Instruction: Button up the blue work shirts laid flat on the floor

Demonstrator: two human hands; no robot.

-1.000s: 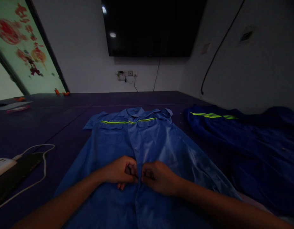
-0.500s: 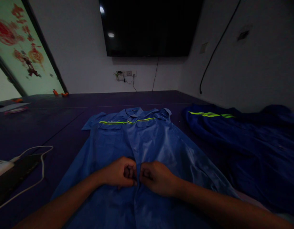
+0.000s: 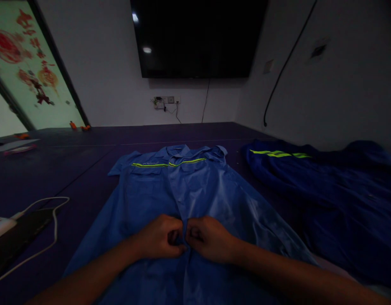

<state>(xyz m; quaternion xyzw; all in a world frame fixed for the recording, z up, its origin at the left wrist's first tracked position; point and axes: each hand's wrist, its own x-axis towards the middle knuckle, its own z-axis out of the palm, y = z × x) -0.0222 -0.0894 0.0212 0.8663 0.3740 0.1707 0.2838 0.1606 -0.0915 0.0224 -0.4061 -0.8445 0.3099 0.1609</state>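
A blue short-sleeved work shirt (image 3: 147, 190) with yellow-green chest stripes lies front up, its collar away from me. Both hands meet at the button placket, low on the shirt front. My left hand (image 3: 163, 236) pinches the left side of the placket, fingers curled and thumb pressed in. Just across from it, my right hand (image 3: 209, 238) pinches the other edge, fingertips almost touching the left ones. The cloth between them is slightly raised. Any button at the fingertips is hidden.
A darker blue garment (image 3: 297, 190) with yellow-green stripes lies at the right on the purple surface (image 3: 96, 152). At left are a white power strip (image 3: 2, 228), a white cable (image 3: 55, 224) and a dark flat object (image 3: 20, 237). A television (image 3: 198, 38) hangs on the wall.
My left hand has shifted slightly right and down, closer to the right hand. The right hand stays nearly in place, still pinching the placket.
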